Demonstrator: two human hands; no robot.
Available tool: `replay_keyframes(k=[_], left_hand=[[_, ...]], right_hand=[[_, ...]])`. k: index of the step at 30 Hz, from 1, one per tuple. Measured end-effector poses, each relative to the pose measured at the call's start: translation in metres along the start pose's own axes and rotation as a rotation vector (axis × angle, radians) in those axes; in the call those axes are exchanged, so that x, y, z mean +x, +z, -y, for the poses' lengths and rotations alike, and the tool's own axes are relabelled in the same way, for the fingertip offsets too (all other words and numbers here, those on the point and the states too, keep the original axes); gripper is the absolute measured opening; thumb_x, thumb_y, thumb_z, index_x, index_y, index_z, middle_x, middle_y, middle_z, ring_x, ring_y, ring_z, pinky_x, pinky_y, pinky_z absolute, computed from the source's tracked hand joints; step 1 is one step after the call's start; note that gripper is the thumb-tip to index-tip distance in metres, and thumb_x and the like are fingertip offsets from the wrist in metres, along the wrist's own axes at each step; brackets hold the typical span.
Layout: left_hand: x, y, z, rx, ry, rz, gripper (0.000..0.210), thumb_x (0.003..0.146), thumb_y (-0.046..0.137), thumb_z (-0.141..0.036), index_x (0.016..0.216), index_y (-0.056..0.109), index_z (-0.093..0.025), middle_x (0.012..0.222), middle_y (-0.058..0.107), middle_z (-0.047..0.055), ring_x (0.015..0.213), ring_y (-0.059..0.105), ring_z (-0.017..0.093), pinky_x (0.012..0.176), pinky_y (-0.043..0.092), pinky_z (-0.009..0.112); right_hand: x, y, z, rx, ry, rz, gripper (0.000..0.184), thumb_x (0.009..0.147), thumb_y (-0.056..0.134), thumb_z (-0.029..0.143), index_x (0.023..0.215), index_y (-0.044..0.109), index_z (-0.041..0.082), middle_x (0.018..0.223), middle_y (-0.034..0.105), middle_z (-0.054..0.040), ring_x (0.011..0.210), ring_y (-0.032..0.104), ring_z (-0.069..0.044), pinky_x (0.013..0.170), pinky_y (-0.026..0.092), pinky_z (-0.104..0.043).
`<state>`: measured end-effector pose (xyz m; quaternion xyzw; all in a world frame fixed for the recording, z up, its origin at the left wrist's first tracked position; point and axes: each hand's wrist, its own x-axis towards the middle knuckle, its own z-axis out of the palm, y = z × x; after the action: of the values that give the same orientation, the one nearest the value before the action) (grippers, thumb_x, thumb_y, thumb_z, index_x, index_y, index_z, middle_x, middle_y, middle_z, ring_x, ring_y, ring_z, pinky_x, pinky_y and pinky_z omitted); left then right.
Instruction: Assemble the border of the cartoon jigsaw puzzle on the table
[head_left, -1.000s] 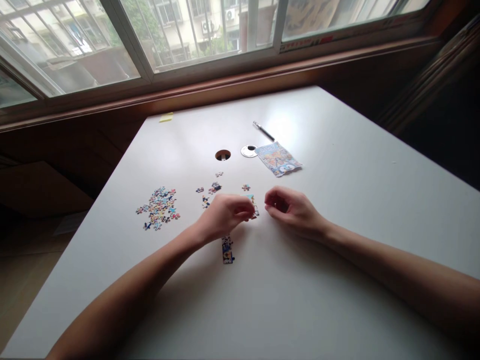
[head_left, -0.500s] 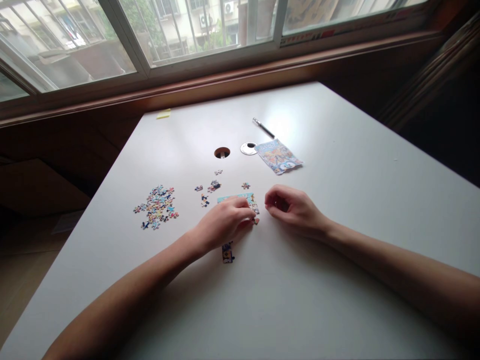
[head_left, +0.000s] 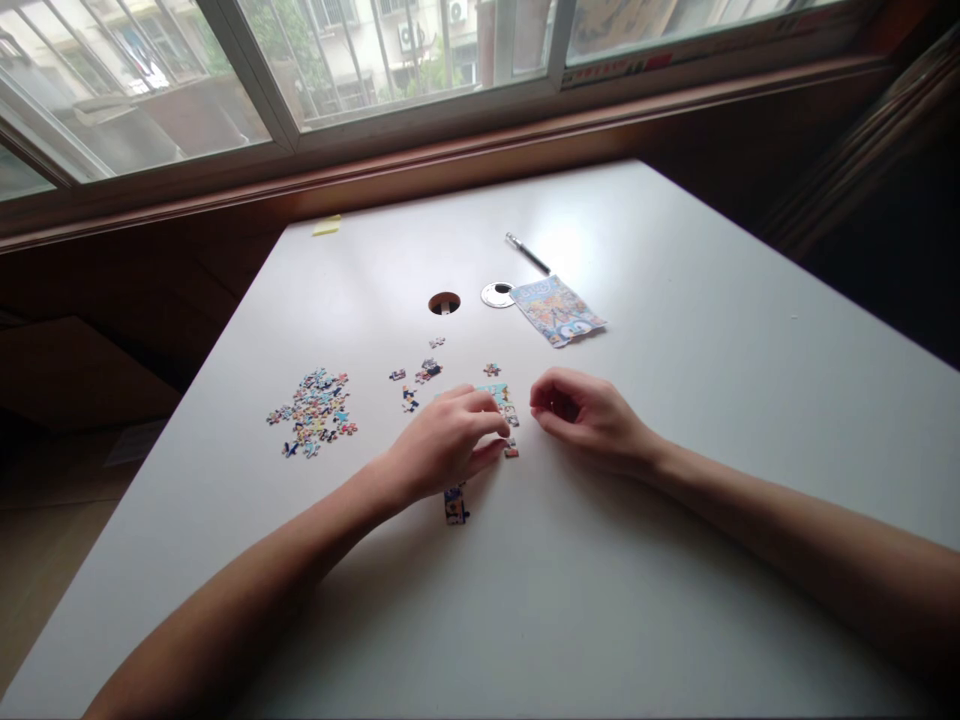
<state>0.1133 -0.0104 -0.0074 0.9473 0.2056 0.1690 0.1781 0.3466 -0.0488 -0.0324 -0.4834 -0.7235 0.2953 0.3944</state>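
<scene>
My left hand [head_left: 457,440] hangs over a partly joined jigsaw puzzle [head_left: 504,398], hiding much of it. Its thumb and fingertips are closed on a small puzzle piece [head_left: 511,453] at the puzzle's lower right edge. Below the wrist, a dark blue joined strip of pieces [head_left: 454,505] shows in part. My right hand [head_left: 581,415] rests on the table just right of the puzzle, fingers curled towards the thumb, with nothing visible in them. A single loose piece [head_left: 491,369] lies above the puzzle.
A pile of loose puzzle pieces [head_left: 315,412] lies at the left, with several more pieces [head_left: 429,371] nearer the puzzle. Farther back are a picture sheet [head_left: 559,312], a pen [head_left: 528,253], a round cover [head_left: 496,295] and a table hole [head_left: 444,303]. A yellow note [head_left: 327,225] sticks near the far edge.
The small piece at my left fingertips has shifted slightly towards me, and the left thumb has moved a little. My right hand has stayed in place.
</scene>
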Motion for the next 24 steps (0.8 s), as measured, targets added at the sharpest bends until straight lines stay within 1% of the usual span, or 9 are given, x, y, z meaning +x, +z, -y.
replay_keyframes(k=[3,7,12,16,18,20,22,24], left_hand=[[0.0002,0.0023,-0.0037,0.031,-0.02,0.036,0.013,0.092,0.065,-0.029,0.095,0.073,-0.019,0.095,0.066,0.006,0.088,0.058,0.018,0.078,0.049,0.03],[0.0005,0.0031,-0.0052,0.02,-0.036,0.088,0.013,0.095,0.062,-0.029,0.097,0.072,-0.019,0.097,0.066,0.006,0.092,0.058,0.018,0.082,0.048,0.03],[0.0006,0.0,-0.0031,-0.013,-0.072,0.12,0.013,0.092,0.066,-0.03,0.097,0.068,-0.018,0.101,0.065,0.006,0.094,0.058,0.02,0.083,0.048,0.03],[0.0006,0.0006,-0.0023,-0.045,-0.094,0.102,0.014,0.089,0.069,-0.025,0.099,0.064,-0.017,0.103,0.065,0.007,0.094,0.058,0.02,0.083,0.048,0.03],[0.0011,0.0006,-0.0022,-0.094,-0.086,0.087,0.011,0.088,0.069,-0.02,0.096,0.063,-0.017,0.097,0.066,0.005,0.09,0.059,0.018,0.082,0.048,0.029],[0.0021,-0.0011,-0.0025,-0.174,-0.1,0.077,0.005,0.088,0.066,-0.015,0.091,0.063,-0.017,0.089,0.067,0.002,0.082,0.06,0.015,0.078,0.047,0.026],[0.0031,-0.0036,-0.0029,-0.272,-0.167,0.052,0.006,0.088,0.063,-0.011,0.089,0.065,-0.017,0.082,0.069,0.0,0.073,0.061,0.011,0.071,0.047,0.022],[0.0033,-0.0052,-0.0027,-0.351,-0.238,0.009,0.01,0.088,0.063,-0.01,0.09,0.068,-0.018,0.081,0.072,-0.001,0.069,0.063,0.01,0.067,0.047,0.02]], right_hand=[[0.0001,0.0002,0.0001,-0.003,-0.001,0.0,0.013,0.077,0.058,0.009,0.082,0.06,0.021,0.076,0.059,0.0012,0.062,0.051,-0.011,0.058,0.045,-0.025],[0.0008,0.0007,0.0009,-0.009,-0.004,0.003,0.014,0.077,0.058,0.008,0.082,0.06,0.02,0.076,0.059,0.0012,0.062,0.052,-0.011,0.058,0.045,-0.024],[0.001,0.0002,0.0012,-0.016,-0.001,0.005,0.013,0.077,0.058,0.008,0.082,0.06,0.02,0.075,0.059,0.0013,0.061,0.051,-0.011,0.058,0.045,-0.025],[0.0002,-0.0004,0.0002,-0.013,-0.003,0.008,0.013,0.078,0.058,0.009,0.083,0.06,0.021,0.076,0.058,0.0013,0.062,0.051,-0.011,0.058,0.045,-0.025],[-0.0002,-0.0005,0.0001,-0.012,0.001,0.012,0.013,0.078,0.058,0.009,0.083,0.06,0.021,0.076,0.058,0.0013,0.062,0.052,-0.011,0.058,0.045,-0.025],[-0.0003,-0.0005,0.0004,-0.013,0.006,0.016,0.013,0.078,0.058,0.009,0.083,0.06,0.021,0.076,0.059,0.0013,0.062,0.052,-0.011,0.058,0.045,-0.025],[-0.0003,-0.0006,0.001,-0.012,0.009,0.018,0.013,0.077,0.059,0.009,0.083,0.06,0.021,0.076,0.059,0.0013,0.062,0.051,-0.011,0.058,0.044,-0.025],[-0.0001,-0.0008,0.0017,-0.013,0.008,0.018,0.013,0.077,0.059,0.008,0.083,0.06,0.021,0.075,0.058,0.0013,0.062,0.051,-0.011,0.058,0.044,-0.025]])
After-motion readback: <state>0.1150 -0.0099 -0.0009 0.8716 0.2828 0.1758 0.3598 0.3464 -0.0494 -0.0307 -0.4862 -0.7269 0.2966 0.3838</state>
